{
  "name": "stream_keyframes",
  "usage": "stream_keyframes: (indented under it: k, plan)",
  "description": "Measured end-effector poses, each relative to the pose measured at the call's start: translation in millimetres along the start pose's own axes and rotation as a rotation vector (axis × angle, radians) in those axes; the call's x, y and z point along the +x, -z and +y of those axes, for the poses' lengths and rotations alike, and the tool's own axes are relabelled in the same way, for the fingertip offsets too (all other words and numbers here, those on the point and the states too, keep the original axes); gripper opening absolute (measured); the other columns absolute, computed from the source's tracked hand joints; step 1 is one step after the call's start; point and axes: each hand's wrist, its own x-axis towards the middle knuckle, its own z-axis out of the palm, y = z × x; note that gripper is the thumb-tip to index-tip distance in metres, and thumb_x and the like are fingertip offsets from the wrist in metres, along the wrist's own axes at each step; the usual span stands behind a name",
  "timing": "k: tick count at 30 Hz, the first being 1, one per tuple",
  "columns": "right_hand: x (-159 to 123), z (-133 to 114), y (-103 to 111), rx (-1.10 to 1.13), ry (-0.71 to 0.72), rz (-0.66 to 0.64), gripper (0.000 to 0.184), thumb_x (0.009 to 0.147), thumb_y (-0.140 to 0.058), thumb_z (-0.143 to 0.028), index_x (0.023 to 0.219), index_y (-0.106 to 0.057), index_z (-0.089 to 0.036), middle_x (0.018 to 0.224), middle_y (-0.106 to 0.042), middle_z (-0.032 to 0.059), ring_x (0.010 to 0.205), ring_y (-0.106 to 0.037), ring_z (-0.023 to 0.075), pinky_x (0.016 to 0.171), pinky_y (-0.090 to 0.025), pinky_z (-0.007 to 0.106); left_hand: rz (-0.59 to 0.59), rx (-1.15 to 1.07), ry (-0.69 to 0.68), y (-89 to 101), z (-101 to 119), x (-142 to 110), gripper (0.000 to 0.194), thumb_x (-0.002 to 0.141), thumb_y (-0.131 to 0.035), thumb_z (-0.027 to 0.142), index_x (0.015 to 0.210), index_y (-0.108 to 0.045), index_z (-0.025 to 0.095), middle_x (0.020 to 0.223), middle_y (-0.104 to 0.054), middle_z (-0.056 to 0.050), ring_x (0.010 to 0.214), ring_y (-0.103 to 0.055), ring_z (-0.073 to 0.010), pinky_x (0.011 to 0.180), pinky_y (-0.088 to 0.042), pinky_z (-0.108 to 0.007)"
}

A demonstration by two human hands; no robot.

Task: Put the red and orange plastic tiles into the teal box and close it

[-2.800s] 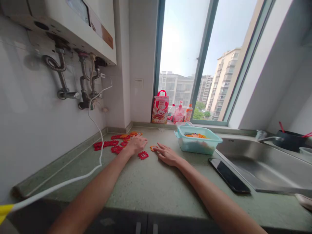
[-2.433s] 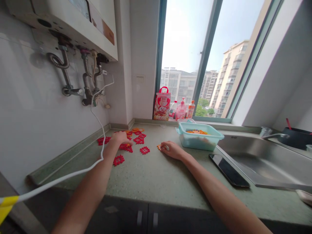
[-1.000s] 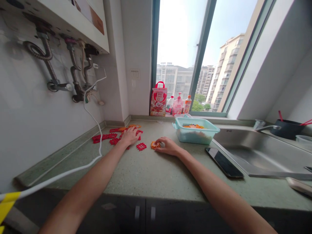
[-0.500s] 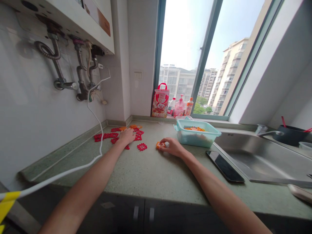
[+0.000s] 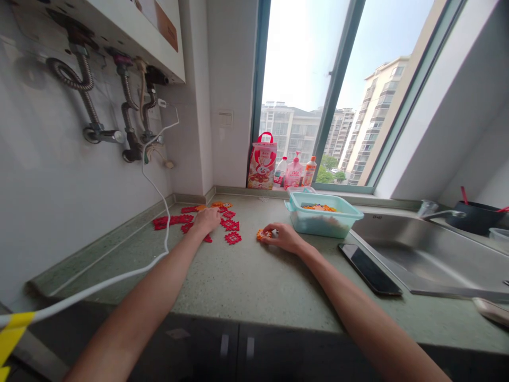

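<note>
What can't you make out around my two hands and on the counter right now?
All in the head view:
- Red pieces: any under the left hand are hidden by it, so I can't count them.
- Orange piece: its right part is covered by the fingers of the right hand.
- Teal container: lower contents blurred by its cloudy wall.
- Clear tub: cut off by the right edge.

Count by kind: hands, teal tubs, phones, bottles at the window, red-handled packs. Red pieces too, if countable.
Hands: 2
Teal tub: 1
Phone: 1
Bottles: 3
Red-handled pack: 1
Total: 8, leaving out the red pieces, which overlap and are partly hidden; no exact count.
</note>
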Motion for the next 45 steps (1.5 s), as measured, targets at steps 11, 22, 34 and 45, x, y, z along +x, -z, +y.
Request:
stream_keyframes:
  k: [11, 22, 34, 45]
  plan:
    - [0.3, 6.9, 0.1, 0.066, -0.014, 0.019, 0.036, 0.086, -0.077, -0.054, 0.099, -0.081, -0.02, 0.094, -0.079, 0.0042, 0.082, -0.068, 0.0191, 0.074, -0.047, 0.028, 0.017, 0.049, 0.115, -1.0, -8.9, 1.5, 0.039, 0.1, -0.047, 0.038, 0.116, -0.079, 0.023, 0.123, -0.076, -0.015, 0.118, -0.067, -0.0372, 0.104, -0.048, -0.053]
    - [-0.2, 7.9, 0.7, 0.062, -0.016, 0.0, 0.034, 0.086, -0.078, -0.052, 0.099, -0.081, -0.021, 0.093, -0.079, 0.0038, 0.08, -0.066, 0.0179, 0.074, -0.045, 0.028, 0.045, 0.034, 0.199, -5.6, -28.3, 8.6, 0.046, 0.086, -0.066, 0.048, 0.118, -0.078, 0.018, 0.123, -0.076, -0.019, 0.122, -0.065, -0.0403, 0.101, -0.05, -0.047]
    - [2.4, 12.8, 6.6, -0.088, -0.054, 0.231, 0.022, 0.089, -0.079, -0.041, 0.101, -0.078, -0.023, 0.102, -0.079, 0.0071, 0.094, -0.073, 0.0244, 0.088, -0.053, 0.036, 0.235, -0.302, -0.154, 19.7, 28.1, -12.8, 0.07, 0.07, -0.081, 0.065, 0.124, -0.068, 0.022, 0.106, -0.078, -0.01, 0.11, -0.068, -0.0329, 0.1, -0.047, -0.042]
    - [5.3, 6.2, -7.5, 0.039, 0.061, 0.239, 0.03, 0.089, -0.078, -0.044, 0.11, -0.072, -0.024, 0.109, -0.077, 0.0054, 0.099, -0.071, 0.0221, 0.094, -0.053, 0.037, 0.019, -0.511, -0.577, -2.2, 73.1, -26.4, 0.081, 0.075, -0.081, 0.067, 0.14, -0.062, 0.023, 0.117, -0.074, -0.01, 0.109, -0.067, -0.0282, 0.096, -0.049, -0.04]
